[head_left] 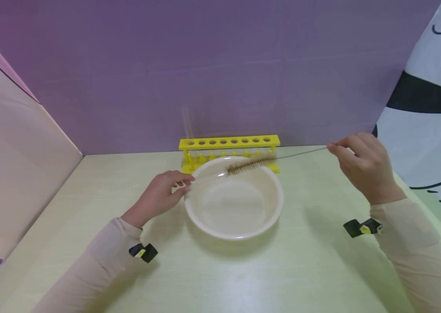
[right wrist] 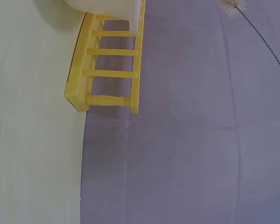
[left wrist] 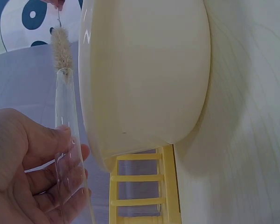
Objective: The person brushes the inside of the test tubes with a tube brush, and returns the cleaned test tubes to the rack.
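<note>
Above table (head_left: 236, 278) and bowl (head_left: 236, 237), tube (left wrist: 66, 105) (likely light, slippery, fragile; best held gently mid-length) is being gripped by left hand (head_left: 161, 191), brush (head_left: 250, 164) being pinched at its wire (head_left: 302, 153) by right hand (head_left: 365, 164).

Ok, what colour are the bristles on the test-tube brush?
The test-tube brush bristles are tan; they show best in the left wrist view.

A person's sleeved arms (head_left: 99, 261) are extending over the counter (head_left: 204, 282) toward its far edge, the left hand (head_left: 160, 194) holding thumb and fingers curled, the right hand (head_left: 366, 164) pinching near the far right corner.
</note>
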Action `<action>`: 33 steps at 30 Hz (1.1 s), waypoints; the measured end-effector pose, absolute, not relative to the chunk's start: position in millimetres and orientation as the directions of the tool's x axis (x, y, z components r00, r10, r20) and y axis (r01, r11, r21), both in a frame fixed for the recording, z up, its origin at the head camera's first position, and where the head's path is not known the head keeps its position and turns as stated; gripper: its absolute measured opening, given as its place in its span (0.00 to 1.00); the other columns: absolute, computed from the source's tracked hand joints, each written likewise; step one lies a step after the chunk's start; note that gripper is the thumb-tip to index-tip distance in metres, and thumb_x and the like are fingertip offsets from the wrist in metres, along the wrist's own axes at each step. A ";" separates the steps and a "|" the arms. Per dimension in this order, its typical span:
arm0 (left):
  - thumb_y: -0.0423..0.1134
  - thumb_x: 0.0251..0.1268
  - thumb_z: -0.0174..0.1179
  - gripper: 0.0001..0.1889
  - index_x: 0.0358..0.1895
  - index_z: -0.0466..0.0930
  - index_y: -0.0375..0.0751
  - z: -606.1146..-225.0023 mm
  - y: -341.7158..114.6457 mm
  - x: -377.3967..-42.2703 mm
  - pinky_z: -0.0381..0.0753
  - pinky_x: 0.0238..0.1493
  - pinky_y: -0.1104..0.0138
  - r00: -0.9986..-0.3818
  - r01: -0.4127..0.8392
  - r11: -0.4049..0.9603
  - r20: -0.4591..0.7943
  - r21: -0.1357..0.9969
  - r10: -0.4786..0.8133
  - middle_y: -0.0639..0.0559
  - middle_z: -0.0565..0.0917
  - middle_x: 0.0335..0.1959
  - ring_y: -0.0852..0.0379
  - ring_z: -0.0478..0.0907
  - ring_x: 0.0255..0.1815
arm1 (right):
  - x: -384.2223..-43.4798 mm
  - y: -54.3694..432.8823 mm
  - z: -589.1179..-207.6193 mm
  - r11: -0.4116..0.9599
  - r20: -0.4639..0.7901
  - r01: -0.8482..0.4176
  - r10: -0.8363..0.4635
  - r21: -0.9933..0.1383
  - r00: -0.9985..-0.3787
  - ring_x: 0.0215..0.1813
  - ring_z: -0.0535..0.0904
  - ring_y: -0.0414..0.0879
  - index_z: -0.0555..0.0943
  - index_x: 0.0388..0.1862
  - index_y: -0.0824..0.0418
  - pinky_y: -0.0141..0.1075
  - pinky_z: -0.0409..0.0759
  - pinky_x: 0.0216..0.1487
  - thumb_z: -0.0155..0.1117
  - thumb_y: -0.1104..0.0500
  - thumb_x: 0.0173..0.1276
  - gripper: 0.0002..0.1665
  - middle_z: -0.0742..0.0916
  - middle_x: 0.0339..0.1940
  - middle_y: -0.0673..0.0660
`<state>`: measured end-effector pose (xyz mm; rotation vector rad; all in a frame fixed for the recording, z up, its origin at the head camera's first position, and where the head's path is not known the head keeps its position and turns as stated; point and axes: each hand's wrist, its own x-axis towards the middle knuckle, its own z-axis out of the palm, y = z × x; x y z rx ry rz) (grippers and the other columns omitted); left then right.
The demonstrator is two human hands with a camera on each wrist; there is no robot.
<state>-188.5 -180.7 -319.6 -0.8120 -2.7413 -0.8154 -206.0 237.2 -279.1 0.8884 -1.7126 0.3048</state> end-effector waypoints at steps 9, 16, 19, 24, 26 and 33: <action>0.32 0.63 0.60 0.13 0.50 0.81 0.36 -317.5 -179.1 -187.8 0.80 0.42 0.58 -0.844 0.536 0.711 0.291 0.455 0.451 0.45 0.84 0.43 0.50 0.79 0.41 | -205.4 235.6 -278.8 0.677 0.918 -0.697 -0.390 0.235 -0.070 0.22 0.70 0.60 0.77 0.23 0.69 0.49 0.64 0.24 0.57 0.68 0.67 0.12 0.78 0.21 0.65; 0.31 0.63 0.59 0.13 0.50 0.81 0.36 -318.3 -179.7 -188.7 0.80 0.42 0.59 -0.843 0.538 0.710 0.292 0.454 0.452 0.45 0.84 0.43 0.50 0.79 0.41 | -205.2 236.3 -280.6 0.679 0.916 -0.694 -0.395 0.239 -0.071 0.21 0.68 0.60 0.76 0.23 0.68 0.48 0.62 0.23 0.58 0.70 0.65 0.10 0.77 0.20 0.64; 0.31 0.63 0.60 0.13 0.50 0.81 0.36 -318.8 -179.4 -188.7 0.80 0.42 0.59 -0.841 0.541 0.707 0.295 0.455 0.453 0.45 0.84 0.42 0.50 0.79 0.41 | -205.2 236.5 -282.1 0.675 0.912 -0.699 -0.403 0.238 -0.079 0.22 0.69 0.60 0.77 0.24 0.68 0.48 0.63 0.24 0.59 0.74 0.61 0.07 0.77 0.21 0.64; 0.32 0.62 0.60 0.12 0.49 0.81 0.36 -319.2 -179.3 -188.8 0.80 0.42 0.58 -0.837 0.547 0.701 0.303 0.457 0.456 0.45 0.84 0.42 0.50 0.80 0.41 | -205.5 235.8 -283.8 0.669 0.911 -0.704 -0.405 0.238 -0.077 0.22 0.69 0.60 0.77 0.25 0.68 0.48 0.63 0.24 0.59 0.76 0.58 0.07 0.78 0.21 0.64; 0.31 0.62 0.60 0.12 0.49 0.81 0.35 -319.2 -179.6 -188.9 0.80 0.42 0.58 -0.834 0.552 0.701 0.308 0.452 0.458 0.45 0.84 0.42 0.50 0.80 0.41 | -205.8 235.3 -284.1 0.667 0.914 -0.706 -0.399 0.237 -0.070 0.22 0.69 0.60 0.77 0.24 0.68 0.48 0.63 0.24 0.59 0.75 0.59 0.07 0.77 0.21 0.64; 0.31 0.62 0.60 0.12 0.49 0.81 0.36 -320.4 -180.1 -190.8 0.79 0.42 0.57 -0.835 0.551 0.707 0.305 0.444 0.459 0.45 0.84 0.43 0.50 0.80 0.41 | -208.0 234.3 -286.1 0.642 0.910 -0.730 -0.410 0.237 -0.066 0.21 0.69 0.59 0.77 0.23 0.68 0.47 0.64 0.24 0.57 0.72 0.65 0.10 0.77 0.20 0.64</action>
